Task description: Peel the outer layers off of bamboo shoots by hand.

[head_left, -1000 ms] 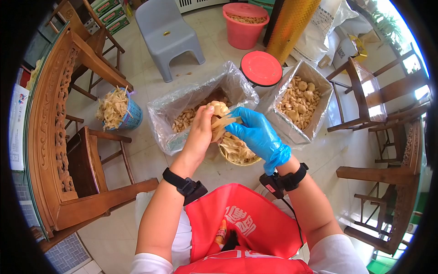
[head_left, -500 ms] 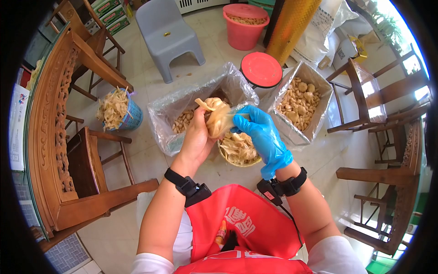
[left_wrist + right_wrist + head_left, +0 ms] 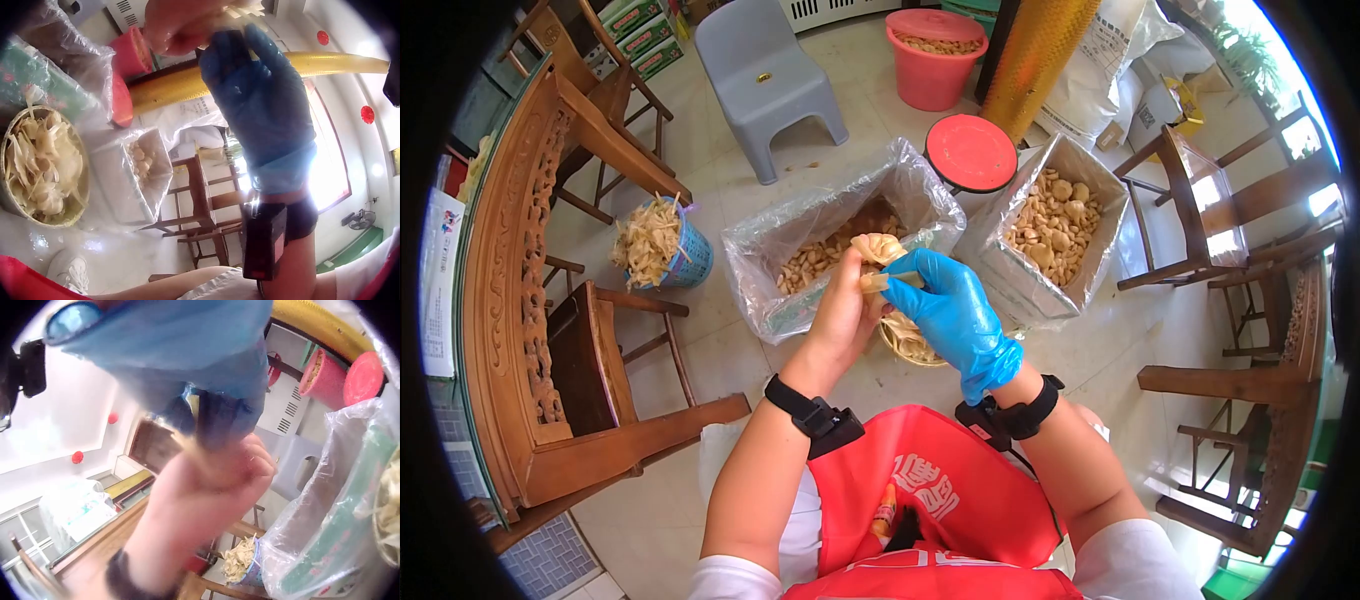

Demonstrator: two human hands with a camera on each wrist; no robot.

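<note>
In the head view, my bare left hand (image 3: pixel 837 315) grips a pale garlic bulb (image 3: pixel 880 247) between fingers and thumb, over the front edge of a plastic-lined box (image 3: pixel 749 290). Close against it, my right hand (image 3: pixel 962 318), in a blue glove, pinches a strip of papery skin (image 3: pixel 874 284) at the bulb's side. Glove and fingers cover part of the bulb. Below both hands is a round basket (image 3: pixel 86 199) full of peeled skins, partly hidden in the head view. Loose cloves (image 3: pixel 800 268) lie inside the lined box.
To the right stands another lined box (image 3: pixel 1003 265) of bulbs and cloves, behind it a red-lidded container (image 3: pixel 972 152). A blue basket (image 3: pixel 693 262) heaped with skins sits at left. Farther back are a grey plastic chair (image 3: pixel 772 100) and a pink bucket (image 3: pixel 930 75). Wooden furniture lines both sides.
My right hand pulled skin away rightward half a second ago, and is now back close to the bulb. The left hand keeps its hold, with the bulb turned.
</note>
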